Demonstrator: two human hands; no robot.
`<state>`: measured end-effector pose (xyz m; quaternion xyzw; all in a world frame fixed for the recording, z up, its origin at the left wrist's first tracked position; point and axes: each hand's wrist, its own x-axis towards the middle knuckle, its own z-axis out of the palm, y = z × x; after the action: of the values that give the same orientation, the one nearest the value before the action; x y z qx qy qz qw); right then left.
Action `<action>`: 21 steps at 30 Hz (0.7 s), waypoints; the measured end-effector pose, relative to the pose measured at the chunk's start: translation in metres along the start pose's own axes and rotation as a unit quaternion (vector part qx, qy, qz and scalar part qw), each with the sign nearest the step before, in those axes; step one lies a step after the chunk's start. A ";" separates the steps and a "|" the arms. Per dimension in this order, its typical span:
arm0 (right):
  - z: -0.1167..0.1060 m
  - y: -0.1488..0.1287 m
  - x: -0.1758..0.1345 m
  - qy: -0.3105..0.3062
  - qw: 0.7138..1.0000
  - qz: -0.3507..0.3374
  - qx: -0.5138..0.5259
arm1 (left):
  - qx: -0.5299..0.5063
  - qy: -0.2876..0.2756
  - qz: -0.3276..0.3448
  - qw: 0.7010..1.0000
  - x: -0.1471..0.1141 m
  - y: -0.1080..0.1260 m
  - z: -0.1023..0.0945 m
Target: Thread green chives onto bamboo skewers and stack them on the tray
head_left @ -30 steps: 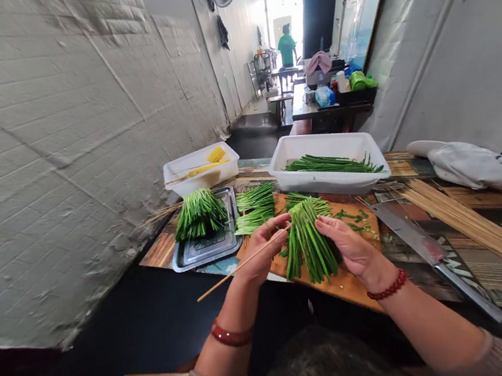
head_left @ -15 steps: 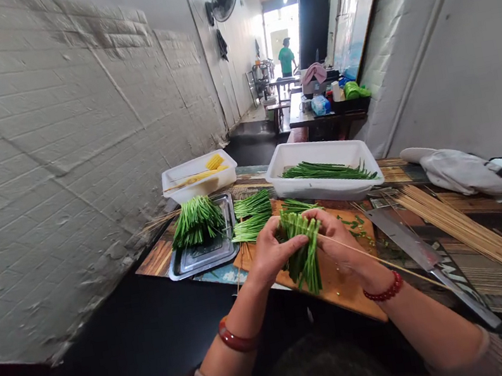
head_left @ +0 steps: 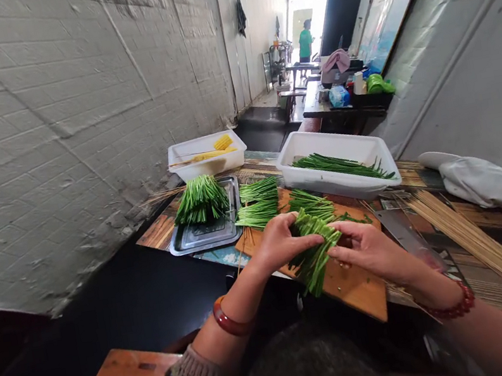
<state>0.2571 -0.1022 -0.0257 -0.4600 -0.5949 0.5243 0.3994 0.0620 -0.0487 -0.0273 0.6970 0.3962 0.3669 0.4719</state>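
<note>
My left hand [head_left: 284, 245] is closed round a bunch of cut garlic chives [head_left: 315, 254], its thumb lying across the stalks. At the bunch's right edge, my right hand [head_left: 374, 251] pinches the stalks between thumb and fingers. Whether a skewer runs through them here I cannot make out. Below lies a wooden cutting board [head_left: 360, 295], with more cut chives [head_left: 311, 205] on its far part. Flat green bundles on skewers [head_left: 258, 214] rest to the left of my hands. Beyond them, a heap of chives [head_left: 200, 200] stands on a metal tray [head_left: 206, 239].
A cleaver [head_left: 403, 233] and a spread of bamboo skewers [head_left: 474, 240] lie right of the board. Behind stand a white bin [head_left: 334, 140] of long chives and another white bin [head_left: 209, 168] with corn. A brick wall [head_left: 54, 137] borders the left; a person in green [head_left: 305, 42] is far off.
My right hand has shifted right along the bunch, and the skewer that stuck out past it no longer shows. The bunch is tilted more. The view has turned left and down.
</note>
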 end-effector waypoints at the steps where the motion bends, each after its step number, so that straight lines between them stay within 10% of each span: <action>1: 0.004 0.001 0.000 0.010 1.000 -0.003 -0.027 | 0.012 -0.004 0.001 1.000 0.000 -0.001 0.001; 21: 0.009 0.001 -0.021 0.035 0.999 -0.007 -0.039 | -0.281 -0.007 -0.089 0.956 -0.008 -0.007 -0.007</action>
<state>0.2541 -0.1245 -0.0276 -0.4892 -0.6038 0.4817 0.4050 0.0505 -0.0514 -0.0334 0.5006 0.3339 0.4155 0.6821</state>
